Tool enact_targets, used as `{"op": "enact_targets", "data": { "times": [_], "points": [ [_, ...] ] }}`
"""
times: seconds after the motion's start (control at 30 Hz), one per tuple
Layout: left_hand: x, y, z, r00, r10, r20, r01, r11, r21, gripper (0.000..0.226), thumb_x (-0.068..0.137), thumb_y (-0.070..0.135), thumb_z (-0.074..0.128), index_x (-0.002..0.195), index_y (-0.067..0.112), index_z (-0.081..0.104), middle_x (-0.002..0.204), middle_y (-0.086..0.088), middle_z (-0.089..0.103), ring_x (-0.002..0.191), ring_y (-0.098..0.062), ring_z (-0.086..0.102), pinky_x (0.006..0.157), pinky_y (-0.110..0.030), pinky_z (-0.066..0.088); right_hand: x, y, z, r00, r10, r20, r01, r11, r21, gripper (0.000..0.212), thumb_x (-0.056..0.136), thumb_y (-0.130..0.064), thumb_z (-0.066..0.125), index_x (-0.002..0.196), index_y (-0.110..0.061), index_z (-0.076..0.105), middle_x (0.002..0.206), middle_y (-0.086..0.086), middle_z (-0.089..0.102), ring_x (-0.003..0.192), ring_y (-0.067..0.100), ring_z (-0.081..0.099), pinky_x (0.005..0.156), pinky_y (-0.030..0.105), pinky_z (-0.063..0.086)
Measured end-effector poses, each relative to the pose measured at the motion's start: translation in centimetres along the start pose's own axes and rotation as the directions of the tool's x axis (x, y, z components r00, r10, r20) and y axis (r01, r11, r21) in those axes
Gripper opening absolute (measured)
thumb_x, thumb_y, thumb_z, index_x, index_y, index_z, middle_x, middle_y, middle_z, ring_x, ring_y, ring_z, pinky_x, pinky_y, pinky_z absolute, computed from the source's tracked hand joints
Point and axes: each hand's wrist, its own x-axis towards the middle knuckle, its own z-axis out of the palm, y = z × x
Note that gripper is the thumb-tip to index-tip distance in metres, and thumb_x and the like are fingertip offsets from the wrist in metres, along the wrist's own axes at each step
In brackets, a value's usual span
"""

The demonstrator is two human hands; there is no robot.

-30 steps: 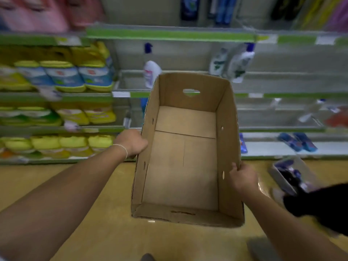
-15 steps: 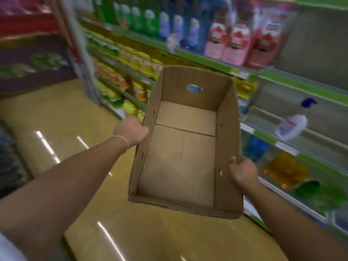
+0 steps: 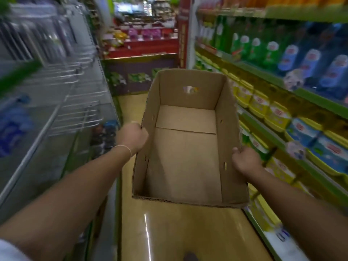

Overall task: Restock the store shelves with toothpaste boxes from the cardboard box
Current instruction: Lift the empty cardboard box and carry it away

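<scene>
I carry an open cardboard box (image 3: 186, 153) in front of me, above the aisle floor. Its inside is bare brown cardboard with nothing in it, and an oval handle hole shows in the far wall. My left hand (image 3: 131, 137) grips the top edge of the left wall. My right hand (image 3: 245, 161) grips the right wall near its top edge, thumb over the rim. No toothpaste boxes are visible.
Shelves (image 3: 282, 76) on the right hold green and blue bottles above and yellow and blue packs below. On the left stands a rack of bare metal hooks (image 3: 75, 95). A red display (image 3: 143, 46) closes the aisle's far end. The yellow floor (image 3: 169, 232) runs between.
The view has swung left from facing the shelves to looking down the aisle. Both hands keep the same grip on the box, which stays in front of me.
</scene>
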Motion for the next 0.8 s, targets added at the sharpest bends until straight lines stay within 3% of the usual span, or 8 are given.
{"op": "enact_targets", "data": {
  "times": [0.13, 0.33, 0.47, 0.57, 0.67, 0.8],
  "points": [
    [4.3, -1.0, -0.5, 0.995, -0.094, -0.024, 0.096, 0.994, 0.06, 0.035, 0.095, 0.034, 0.045, 0.082, 0.008, 0.065, 0.084, -0.012, 0.065, 0.078, -0.03, 0.061, 0.063, -0.031, 0.043, 5.4, -4.5, 1.2, 0.994, -0.102, 0.043, 0.102, 0.995, -0.018, 0.041, 0.104, -0.024, 0.04, 0.123, 0.008, 0.056, 0.129, 0.03, 0.057, 0.122, 0.044, 0.052, 0.096, 0.039, 0.042],
    [10.2, -0.7, -1.4, 0.968, -0.238, -0.078, 0.244, 0.967, 0.079, 0.033, 0.095, 0.029, 0.046, 0.075, 0.007, 0.06, 0.077, -0.01, 0.06, 0.071, -0.026, 0.057, 0.064, -0.033, 0.046, 13.2, -10.2, 1.4, 0.97, -0.209, 0.128, 0.21, 0.978, 0.009, 0.038, 0.104, -0.022, 0.039, 0.123, 0.005, 0.056, 0.13, 0.026, 0.056, 0.122, 0.041, 0.051, 0.092, 0.035, 0.041],
    [13.9, -0.4, -2.3, 0.95, -0.299, -0.093, 0.306, 0.95, 0.069, 0.029, 0.095, 0.026, 0.047, 0.081, 0.004, 0.061, 0.079, -0.011, 0.057, 0.067, -0.024, 0.051, 0.061, -0.032, 0.039, 17.3, -14.1, 1.0, 0.945, -0.289, 0.154, 0.293, 0.956, 0.001, 0.04, 0.104, -0.021, 0.038, 0.124, 0.01, 0.056, 0.131, 0.028, 0.056, 0.123, 0.042, 0.051, 0.093, 0.035, 0.042],
    [16.7, -0.4, -2.5, 0.942, -0.318, -0.106, 0.321, 0.947, 0.01, 0.027, 0.094, 0.023, 0.048, 0.085, 0.004, 0.064, 0.075, -0.008, 0.057, 0.062, -0.017, 0.049, 0.055, -0.031, 0.036, 20.3, -16.5, 1.0, 0.938, -0.318, 0.14, 0.318, 0.948, 0.022, 0.041, 0.104, -0.023, 0.039, 0.127, 0.008, 0.054, 0.131, 0.026, 0.055, 0.122, 0.04, 0.051, 0.085, 0.032, 0.04],
    [19.3, -0.2, -2.6, 0.942, -0.315, -0.12, 0.32, 0.947, 0.022, 0.028, 0.093, 0.022, 0.048, 0.084, 0.003, 0.065, 0.078, -0.012, 0.061, 0.064, -0.022, 0.052, 0.056, -0.03, 0.037, 22.9, -18.6, 1.5, 0.935, -0.333, 0.123, 0.333, 0.943, 0.019, 0.043, 0.103, -0.023, 0.039, 0.13, 0.008, 0.052, 0.132, 0.026, 0.055, 0.122, 0.039, 0.052, 0.08, 0.029, 0.036],
    [23.0, -0.8, -2.1, 0.933, -0.333, -0.137, 0.339, 0.94, 0.024, 0.027, 0.094, 0.024, 0.047, 0.083, 0.004, 0.063, 0.074, -0.009, 0.056, 0.062, -0.019, 0.049, 0.059, -0.031, 0.037, 25.9, -21.3, 3.0, 0.938, -0.326, 0.117, 0.327, 0.945, 0.014, 0.045, 0.104, -0.024, 0.038, 0.135, 0.007, 0.048, 0.136, 0.025, 0.053, 0.126, 0.039, 0.049, 0.087, 0.031, 0.041]
  ]
}}
